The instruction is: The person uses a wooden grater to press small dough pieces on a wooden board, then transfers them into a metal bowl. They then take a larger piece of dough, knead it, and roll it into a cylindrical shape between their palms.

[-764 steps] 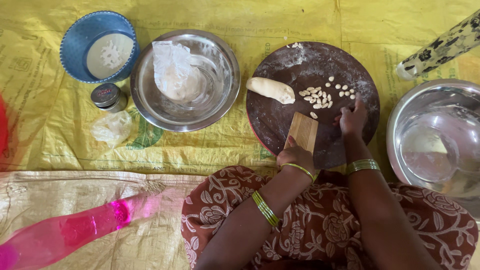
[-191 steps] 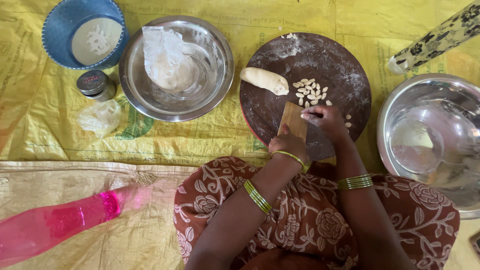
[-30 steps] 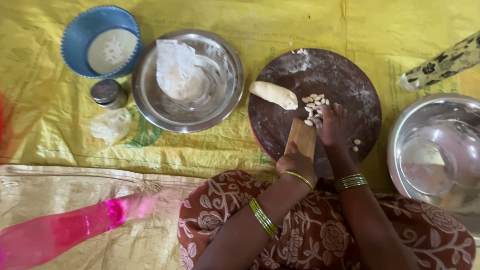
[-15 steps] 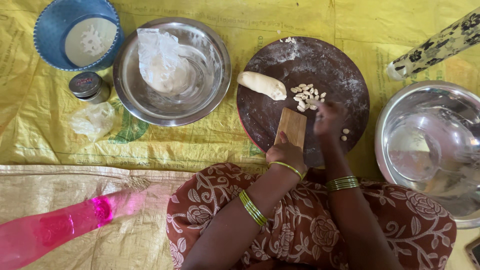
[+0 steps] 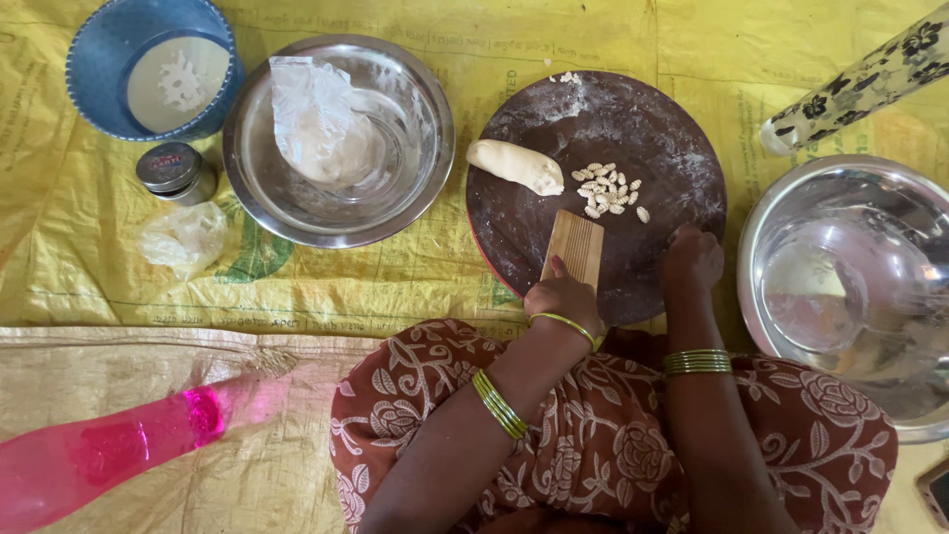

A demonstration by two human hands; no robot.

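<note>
A round dark wooden board (image 5: 633, 129) dusted with flour lies in front of me. On it rest a log of pale dough (image 5: 514, 165) and a small heap of several tiny shaped dough pieces (image 5: 608, 189). My left hand (image 5: 563, 295) holds a small ridged wooden paddle (image 5: 574, 244) by its near end, on the board. My right hand (image 5: 690, 262) rests with curled fingers on the board's near right part, to the right of the paddle; whether it pinches anything is hidden.
A steel bowl (image 5: 415, 148) with a clear plastic bag (image 5: 316, 124) stands left of the board. A blue bowl (image 5: 109, 40), a small lidded tin (image 5: 173, 170) and crumpled plastic (image 5: 183, 237) are far left. Another steel bowl (image 5: 791, 198) sits right; a pink bottle (image 5: 99, 455) lies near left.
My right hand has drawn back from the heap of dough pieces toward the board's near edge. The left hand and paddle stay put.
</note>
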